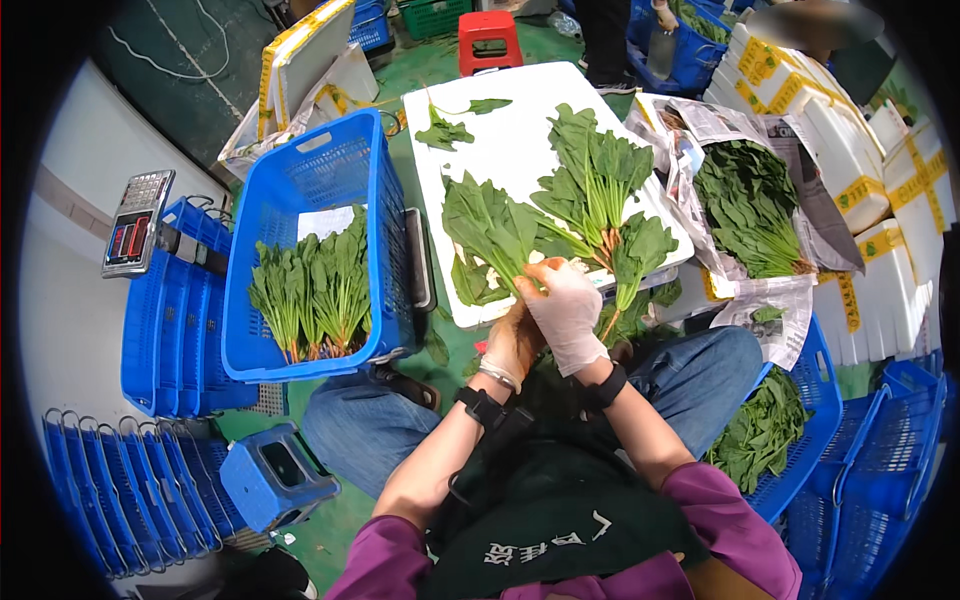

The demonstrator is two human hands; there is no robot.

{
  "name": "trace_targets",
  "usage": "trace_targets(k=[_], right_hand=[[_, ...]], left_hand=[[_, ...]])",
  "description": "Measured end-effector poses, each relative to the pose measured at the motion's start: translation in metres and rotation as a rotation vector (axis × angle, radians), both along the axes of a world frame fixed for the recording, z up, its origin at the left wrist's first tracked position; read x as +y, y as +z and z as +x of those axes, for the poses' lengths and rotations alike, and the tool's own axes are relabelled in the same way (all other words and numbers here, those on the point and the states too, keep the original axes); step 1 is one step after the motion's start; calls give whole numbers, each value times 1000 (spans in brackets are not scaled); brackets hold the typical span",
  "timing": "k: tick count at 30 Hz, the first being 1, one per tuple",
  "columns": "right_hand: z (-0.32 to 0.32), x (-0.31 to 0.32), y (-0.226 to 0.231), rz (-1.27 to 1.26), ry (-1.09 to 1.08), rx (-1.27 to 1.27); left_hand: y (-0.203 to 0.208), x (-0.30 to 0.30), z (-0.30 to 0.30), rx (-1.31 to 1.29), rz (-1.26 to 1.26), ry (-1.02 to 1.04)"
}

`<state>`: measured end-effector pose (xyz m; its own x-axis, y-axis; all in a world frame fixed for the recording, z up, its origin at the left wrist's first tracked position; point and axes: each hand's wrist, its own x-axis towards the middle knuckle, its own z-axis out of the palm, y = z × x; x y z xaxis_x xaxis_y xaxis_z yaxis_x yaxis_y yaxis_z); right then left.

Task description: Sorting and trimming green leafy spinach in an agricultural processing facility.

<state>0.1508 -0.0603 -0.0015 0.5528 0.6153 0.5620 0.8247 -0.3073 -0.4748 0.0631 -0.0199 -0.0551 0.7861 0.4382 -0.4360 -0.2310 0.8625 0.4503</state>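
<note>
A leafy bunch of spinach (487, 222) is held by its stem ends, leaves pointing away over the white foam board (500, 130). My left hand (516, 340) closes around the base of the stems. Beside it and partly over it, my right hand (567, 312), in a thin whitish glove, has its fingers closed at the same stems. More spinach (600, 170) with reddish roots lies on the board just beyond and right of my hands. A few loose leaves (443, 130) rest near its far left corner.
Left of the board, a blue crate (300, 160) holds upright spinach bunches; a scale (138, 225) stands beyond. To the right, newspaper (700, 130) wraps more spinach in a box, near stacked foam boxes (840, 150). A red stool (489, 42) and another person's legs are behind.
</note>
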Motion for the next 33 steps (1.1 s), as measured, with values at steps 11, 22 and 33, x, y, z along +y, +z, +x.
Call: trace_targets(k=[11, 22, 33], right_hand=[[31, -114, 67, 827, 34, 749], [67, -185, 59, 982, -30, 1325], [33, -81, -10, 816, 7, 1417]], left_hand=[[-7, 15, -16, -262, -200, 127], [-4, 12, -16, -194, -91, 25], [10, 5, -36, 45, 127, -54]])
